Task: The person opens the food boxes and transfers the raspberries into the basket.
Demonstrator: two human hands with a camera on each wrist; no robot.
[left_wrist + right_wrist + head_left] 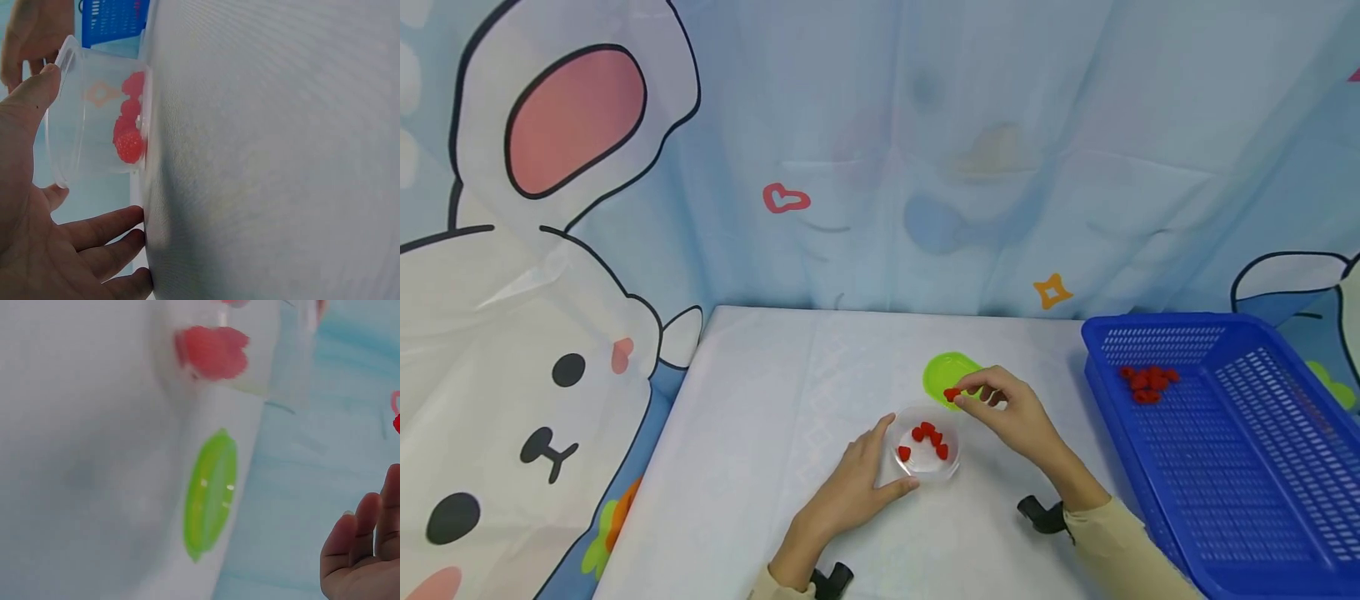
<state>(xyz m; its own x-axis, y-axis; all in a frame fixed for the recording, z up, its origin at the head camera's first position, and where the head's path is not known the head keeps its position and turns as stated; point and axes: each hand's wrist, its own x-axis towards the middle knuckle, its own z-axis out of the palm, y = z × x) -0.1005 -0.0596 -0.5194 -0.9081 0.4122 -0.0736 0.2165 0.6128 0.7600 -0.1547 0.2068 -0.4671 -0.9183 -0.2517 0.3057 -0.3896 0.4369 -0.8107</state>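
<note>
A clear plastic cup (927, 468) stands upright on the white tabletop with several red raspberries (129, 145) on its bottom. My left hand (853, 483) holds the cup by its rim, thumb on the near side and index finger on the far side; the other fingertips reach down to the cloth in the left wrist view. Between thumb and forefinger, my right hand (1015, 417) pinches one raspberry (951, 393), above a shallow green dish (942, 371) just behind the cup. That raspberry barely shows at the right wrist view's edge.
At the right stands a large blue plastic basket (1247, 483), with a cluster of raspberries (1147, 382) in its far left corner. A pale blue cartoon curtain (850, 125) hangs behind the table. The white cloth (760, 433) stretches left of the cup.
</note>
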